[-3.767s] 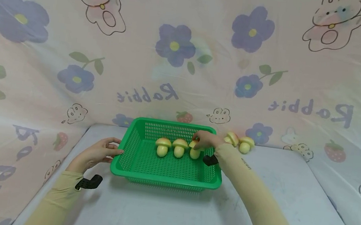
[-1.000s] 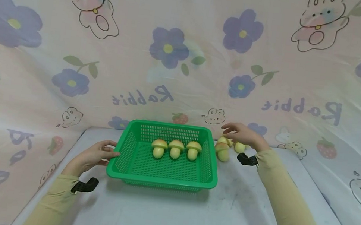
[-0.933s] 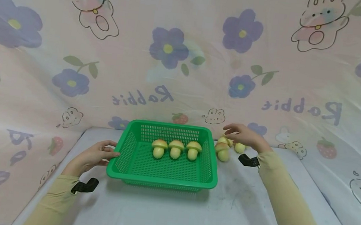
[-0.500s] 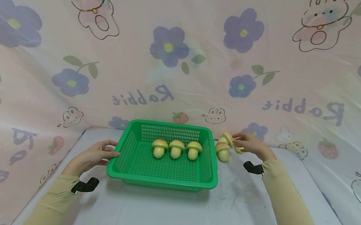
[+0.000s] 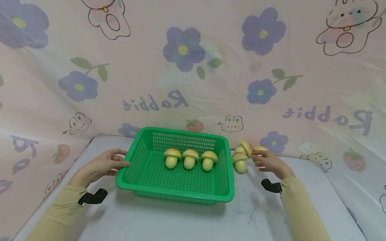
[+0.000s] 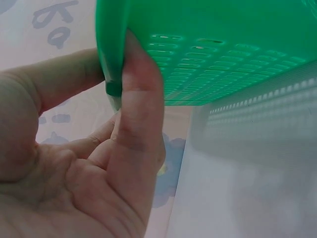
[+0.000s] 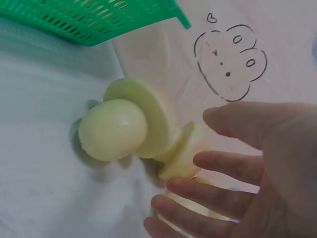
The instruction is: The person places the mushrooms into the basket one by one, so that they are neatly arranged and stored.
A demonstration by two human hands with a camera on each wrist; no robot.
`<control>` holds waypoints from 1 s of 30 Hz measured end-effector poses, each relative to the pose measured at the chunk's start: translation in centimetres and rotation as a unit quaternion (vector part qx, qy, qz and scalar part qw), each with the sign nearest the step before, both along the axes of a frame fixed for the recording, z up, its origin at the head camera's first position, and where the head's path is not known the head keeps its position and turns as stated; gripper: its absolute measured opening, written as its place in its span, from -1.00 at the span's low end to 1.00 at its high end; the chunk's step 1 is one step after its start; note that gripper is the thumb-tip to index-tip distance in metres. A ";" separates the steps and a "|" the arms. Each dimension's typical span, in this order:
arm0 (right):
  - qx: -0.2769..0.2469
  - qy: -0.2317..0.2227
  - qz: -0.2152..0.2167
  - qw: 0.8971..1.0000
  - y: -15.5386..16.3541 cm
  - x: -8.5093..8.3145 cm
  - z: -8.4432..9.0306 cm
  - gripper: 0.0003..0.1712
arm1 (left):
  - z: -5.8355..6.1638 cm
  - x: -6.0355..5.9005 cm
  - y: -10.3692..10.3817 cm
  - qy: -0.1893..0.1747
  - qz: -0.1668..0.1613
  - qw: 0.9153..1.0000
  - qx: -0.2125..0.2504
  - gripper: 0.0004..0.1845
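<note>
Your sleeved left forearm extended forward from the lower left, and your left hand was set in a pinch, thumb opposed to the fingers. Your sleeved right forearm slanted inward from the other side. Your right hand had its fingers loosely spread and pointing inward, the thumb apart from them.

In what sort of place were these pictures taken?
Probably an indoor space set up for recording, though little of it shows: a printed sheet hangs close behind a white table, and two black wrist devices are visible.
</note>
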State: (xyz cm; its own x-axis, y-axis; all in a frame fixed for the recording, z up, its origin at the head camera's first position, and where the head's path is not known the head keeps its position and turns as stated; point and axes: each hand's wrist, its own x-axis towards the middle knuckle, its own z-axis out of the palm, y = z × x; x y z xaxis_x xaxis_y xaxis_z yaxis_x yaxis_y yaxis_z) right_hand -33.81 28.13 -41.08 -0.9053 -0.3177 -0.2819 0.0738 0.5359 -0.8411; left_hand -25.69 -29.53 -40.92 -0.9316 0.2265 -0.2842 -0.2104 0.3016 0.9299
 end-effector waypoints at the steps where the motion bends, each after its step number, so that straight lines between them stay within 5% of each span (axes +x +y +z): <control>1: 0.000 0.000 0.000 1.000 0.0 0.0 -0.2 -0.34 | 0.0 0.0 0.1 -0.002 0.001 1.000 0.000 -0.33; 16: -0.021 0.000 -0.035 0.999 -1.2 -0.1 -2.5 -0.27 | 0.4 0.0 0.0 0.003 -0.010 1.000 0.007 -0.29; 30: -0.005 0.020 -0.073 0.997 -3.0 0.0 -3.0 -0.24 | 0.0 -0.2 0.1 -0.003 0.000 1.000 0.009 -0.31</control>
